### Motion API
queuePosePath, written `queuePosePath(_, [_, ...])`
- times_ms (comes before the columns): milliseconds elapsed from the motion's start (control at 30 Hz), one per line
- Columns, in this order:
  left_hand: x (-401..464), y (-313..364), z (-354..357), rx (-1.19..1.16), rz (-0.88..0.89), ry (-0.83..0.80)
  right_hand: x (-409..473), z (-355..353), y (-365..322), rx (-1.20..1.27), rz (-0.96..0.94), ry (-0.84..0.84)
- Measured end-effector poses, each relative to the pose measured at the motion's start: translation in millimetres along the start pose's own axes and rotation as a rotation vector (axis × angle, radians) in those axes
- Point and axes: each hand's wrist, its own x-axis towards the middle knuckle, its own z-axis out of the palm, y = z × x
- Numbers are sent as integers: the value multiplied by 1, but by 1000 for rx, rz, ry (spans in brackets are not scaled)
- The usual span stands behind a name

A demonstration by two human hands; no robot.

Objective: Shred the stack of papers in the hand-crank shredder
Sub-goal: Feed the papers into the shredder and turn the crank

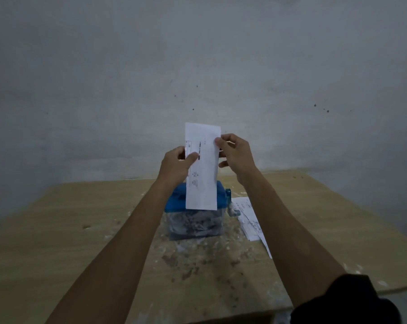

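Observation:
A narrow printed sheet of paper (203, 181) is held upright in the air above the hand-crank shredder (174, 199). My left hand (175, 163) pinches its left edge with thumb in front. Higher up, my right hand (236, 152) pinches the right edge. The shredder has a blue top, a crank (231, 206) on its right side and a clear bin (194, 224) full of shreds. The sheet's lower end hangs in front of the blue top and hides the slot.
More printed papers (250, 217) lie on the wooden table (80, 230) just right of the shredder. Paper scraps and stains (197, 260) litter the tabletop in front of it. A grey wall (197, 66) stands close behind the table.

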Motion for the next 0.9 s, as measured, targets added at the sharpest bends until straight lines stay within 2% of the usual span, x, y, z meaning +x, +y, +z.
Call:
queuePosePath(233, [11,-26,-11,48,53,-13,26,9,0,36,-57,-23])
queuePosePath(500, [24,-28,-12,56,94,40,34,15,0,230,-73,-60])
queuePosePath(700, [29,-27,-11,88,93,31,36,14,0,257,-33,-14])
queuePosePath(900, [23,-40,-4,154,44,-51,38,18,8,240,55,-7])
